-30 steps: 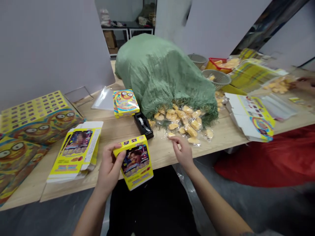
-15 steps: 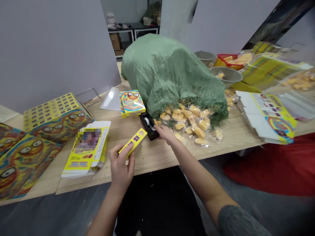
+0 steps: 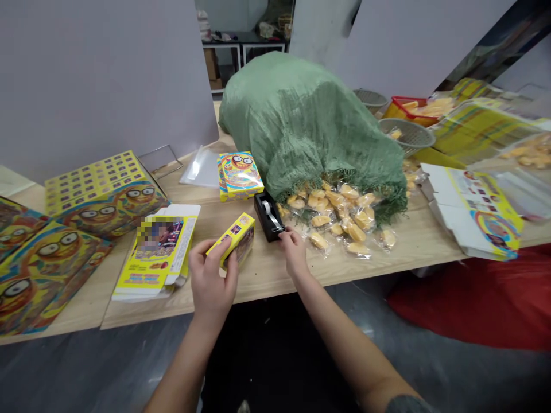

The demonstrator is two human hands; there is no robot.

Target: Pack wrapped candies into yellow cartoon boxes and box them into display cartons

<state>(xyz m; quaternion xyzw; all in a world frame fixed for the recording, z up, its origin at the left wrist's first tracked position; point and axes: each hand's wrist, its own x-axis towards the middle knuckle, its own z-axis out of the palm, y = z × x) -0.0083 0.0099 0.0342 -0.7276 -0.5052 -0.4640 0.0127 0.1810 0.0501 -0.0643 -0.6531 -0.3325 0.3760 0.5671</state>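
My left hand (image 3: 212, 281) is closed around a small yellow printed carton (image 3: 239, 241), tilted so its narrow top and one side show. My right hand (image 3: 293, 249) pinches at the front end of a black tape dispenser (image 3: 267, 217). A shiny strip of clear tape (image 3: 271, 214) runs from the roll to those fingertips. Just behind the dispenser lie yellow cartons (image 3: 241, 175) with a cartoon face. Yellow pieces in clear wrappers (image 3: 342, 215) spill out beside my right hand from a large green woven sack (image 3: 297, 115).
On the left are a flattened yellow box (image 3: 155, 252) and larger printed display boxes (image 3: 107, 195). Clear plastic sheets (image 3: 200, 167) lie behind. To the right are an opened white-and-yellow box (image 3: 473, 212), a grey basket (image 3: 408, 136) and a red crate (image 3: 398, 109). Red fabric (image 3: 473, 304) hangs below the table.
My right hand has drawn back from the dispenser's side to its front end, and the tape strip now shows stretched. My left hand has tipped the carton, so more of its side shows.
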